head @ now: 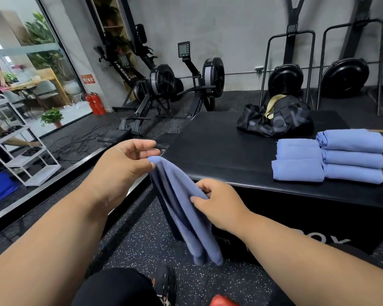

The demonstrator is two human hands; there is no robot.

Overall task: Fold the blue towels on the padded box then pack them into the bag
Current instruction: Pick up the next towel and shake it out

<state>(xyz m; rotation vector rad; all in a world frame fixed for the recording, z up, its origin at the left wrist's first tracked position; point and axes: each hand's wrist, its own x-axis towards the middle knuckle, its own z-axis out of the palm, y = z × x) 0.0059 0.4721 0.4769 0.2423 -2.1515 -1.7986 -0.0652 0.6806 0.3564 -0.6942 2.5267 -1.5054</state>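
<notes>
A blue towel (181, 208) hangs in loose folds in front of the padded box (230, 151), off its near-left corner and above the speckled floor (131, 244). The left hand (119, 164) pinches the towel's top corner between thumb and fingers — the right hand (217, 202) grips the cloth lower down its edge. On the box top, folded blue towels (329, 155) sit in two stacks side by side at the right, and the black bag (274, 120) lies just behind them. Rowing machines (164, 85) stand beyond.
</notes>
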